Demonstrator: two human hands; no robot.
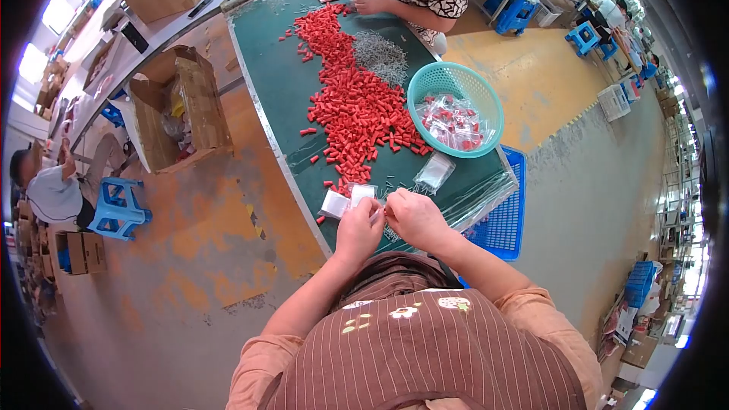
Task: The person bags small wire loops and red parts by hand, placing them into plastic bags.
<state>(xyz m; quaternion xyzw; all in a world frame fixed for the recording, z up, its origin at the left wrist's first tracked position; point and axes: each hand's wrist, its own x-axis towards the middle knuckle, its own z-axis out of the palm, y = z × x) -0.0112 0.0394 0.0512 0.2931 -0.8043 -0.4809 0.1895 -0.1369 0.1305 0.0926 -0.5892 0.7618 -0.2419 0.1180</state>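
Note:
My left hand [360, 229] and my right hand [418, 220] meet at the near edge of the green table [300, 125], fingertips pinched close together. Something small and pale shows between them, too small to name. Just beyond my left hand lie small stacks of white-labelled plastic bags [335, 203]. A large heap of red plastic plugs [357, 118] runs up the table, with a pile of grey screws [380, 57] to its right. Another clear bag stack [434, 172] lies beyond my right hand. A few loose screws are scattered near my fingers.
A turquoise basket [492, 133] of filled bags stands at the table's right edge. Below it sits a blue crate [505, 220]. Across the table, a co-worker's hands [368, 0] handle small items. An open cardboard box [205, 106] and blue stool [120, 209] are left.

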